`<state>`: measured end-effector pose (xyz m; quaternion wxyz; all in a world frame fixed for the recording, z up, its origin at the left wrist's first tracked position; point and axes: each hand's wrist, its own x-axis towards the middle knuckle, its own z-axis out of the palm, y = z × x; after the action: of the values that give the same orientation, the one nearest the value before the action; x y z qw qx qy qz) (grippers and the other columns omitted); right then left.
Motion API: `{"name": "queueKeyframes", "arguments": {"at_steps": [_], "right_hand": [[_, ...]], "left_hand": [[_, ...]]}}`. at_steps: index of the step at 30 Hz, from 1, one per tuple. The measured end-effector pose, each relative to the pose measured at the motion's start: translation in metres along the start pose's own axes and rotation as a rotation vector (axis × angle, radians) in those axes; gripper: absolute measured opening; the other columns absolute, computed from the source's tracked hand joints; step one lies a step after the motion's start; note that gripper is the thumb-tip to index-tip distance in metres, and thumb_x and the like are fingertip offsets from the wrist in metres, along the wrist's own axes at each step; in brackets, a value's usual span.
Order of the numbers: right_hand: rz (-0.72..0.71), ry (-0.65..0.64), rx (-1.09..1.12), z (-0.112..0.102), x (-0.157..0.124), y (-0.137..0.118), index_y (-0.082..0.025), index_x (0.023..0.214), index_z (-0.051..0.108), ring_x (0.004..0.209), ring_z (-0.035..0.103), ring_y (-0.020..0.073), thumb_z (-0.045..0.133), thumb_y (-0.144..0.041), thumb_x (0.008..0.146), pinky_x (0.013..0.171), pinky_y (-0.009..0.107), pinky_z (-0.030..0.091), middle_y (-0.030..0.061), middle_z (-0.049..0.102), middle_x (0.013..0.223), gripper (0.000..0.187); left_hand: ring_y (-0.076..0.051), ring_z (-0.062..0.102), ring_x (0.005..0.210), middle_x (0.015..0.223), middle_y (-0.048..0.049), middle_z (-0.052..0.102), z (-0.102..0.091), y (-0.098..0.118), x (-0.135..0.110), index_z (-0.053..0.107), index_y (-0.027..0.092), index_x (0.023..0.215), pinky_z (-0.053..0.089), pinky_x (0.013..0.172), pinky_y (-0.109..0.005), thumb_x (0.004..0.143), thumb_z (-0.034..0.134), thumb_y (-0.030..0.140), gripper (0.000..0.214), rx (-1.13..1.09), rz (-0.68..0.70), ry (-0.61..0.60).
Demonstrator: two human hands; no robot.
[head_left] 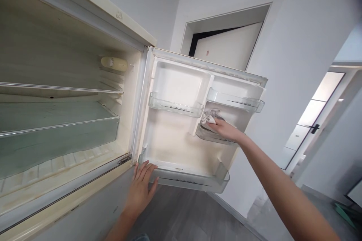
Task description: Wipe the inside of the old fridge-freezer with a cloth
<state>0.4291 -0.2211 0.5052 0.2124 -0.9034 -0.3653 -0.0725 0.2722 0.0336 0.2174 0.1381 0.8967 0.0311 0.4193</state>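
Note:
An empty cream fridge stands open, its door (181,143) swung out to the right. My right hand (224,128) presses a white cloth (208,116) against the inner wall of the door, just above a small clear door bin (207,135). My left hand (141,188) rests flat, fingers spread, on the bottom edge of the door beside the lower door shelf (192,182). It holds nothing.
Glass shelves (59,120) span the fridge's inside, with a lamp housing (114,63) on its right wall. Two clear door racks (175,106) sit higher up. Behind the door are a white wall, a doorway (226,43) and a glass door (313,120) at right. Grey floor lies below.

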Motion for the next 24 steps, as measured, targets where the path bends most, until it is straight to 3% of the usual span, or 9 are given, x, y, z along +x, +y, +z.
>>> {"name": "queueKeyframes", "arguments": {"at_steps": [6,13,15,18,20,24], "right_hand": [[0.079,0.332,-0.259,-0.012,0.0,0.017,-0.02,0.129,0.054,0.106,0.062,0.0316,0.03,-0.042,0.092,0.087,0.043,0.049,0.0114,0.067,0.118,0.05],[0.096,0.1,-0.281,-0.011,-0.011,0.033,-0.024,0.109,0.066,0.102,0.064,0.0284,0.035,-0.039,0.089,0.085,0.04,0.051,0.0064,0.07,0.112,0.039],[0.122,0.152,-0.288,-0.019,-0.016,0.038,-0.023,0.111,0.065,0.099,0.065,0.0291,0.037,-0.039,0.088,0.082,0.04,0.051,0.0076,0.07,0.11,0.04],[0.212,0.411,-0.279,-0.03,-0.021,0.045,-0.02,0.117,0.061,0.096,0.065,0.0309,0.035,-0.042,0.089,0.077,0.041,0.051,0.0112,0.07,0.107,0.044],[0.236,0.518,-0.251,-0.031,-0.022,0.047,-0.02,0.114,0.061,0.094,0.064,0.0309,0.035,-0.041,0.089,0.076,0.04,0.05,0.0121,0.07,0.104,0.042],[0.209,0.464,-0.165,-0.017,-0.022,0.044,-0.021,0.099,0.064,0.079,0.063,0.0275,0.045,-0.04,0.084,0.068,0.036,0.048,0.0085,0.069,0.084,0.031]], "left_hand": [[-0.024,0.052,0.129,0.121,-0.001,0.068,-0.001,0.0,0.0,0.045,0.03,0.124,0.036,0.112,-0.063,0.088,0.047,0.032,0.036,0.015,0.013,0.0],[-0.025,0.052,0.129,0.123,-0.0017,0.067,-0.003,0.005,0.001,0.046,0.03,0.125,0.037,0.112,-0.064,0.088,0.046,0.032,0.036,0.006,0.003,-0.014],[-0.025,0.052,0.129,0.123,-0.0013,0.067,-0.002,0.006,0.002,0.045,0.031,0.125,0.037,0.111,-0.065,0.089,0.046,0.032,0.036,-0.001,0.0,-0.016],[-0.024,0.053,0.128,0.12,-0.0004,0.069,-0.001,0.006,0.002,0.046,0.032,0.122,0.039,0.11,-0.065,0.089,0.046,0.031,0.033,0.0,-0.006,0.003],[-0.024,0.053,0.128,0.118,-0.0003,0.069,-0.001,0.005,0.002,0.046,0.031,0.121,0.04,0.11,-0.065,0.089,0.046,0.031,0.032,0.004,-0.013,0.018],[-0.024,0.052,0.128,0.118,-0.0004,0.069,-0.002,0.002,0.0,0.046,0.03,0.12,0.038,0.111,-0.064,0.089,0.048,0.031,0.032,0.009,-0.016,0.026]]}}
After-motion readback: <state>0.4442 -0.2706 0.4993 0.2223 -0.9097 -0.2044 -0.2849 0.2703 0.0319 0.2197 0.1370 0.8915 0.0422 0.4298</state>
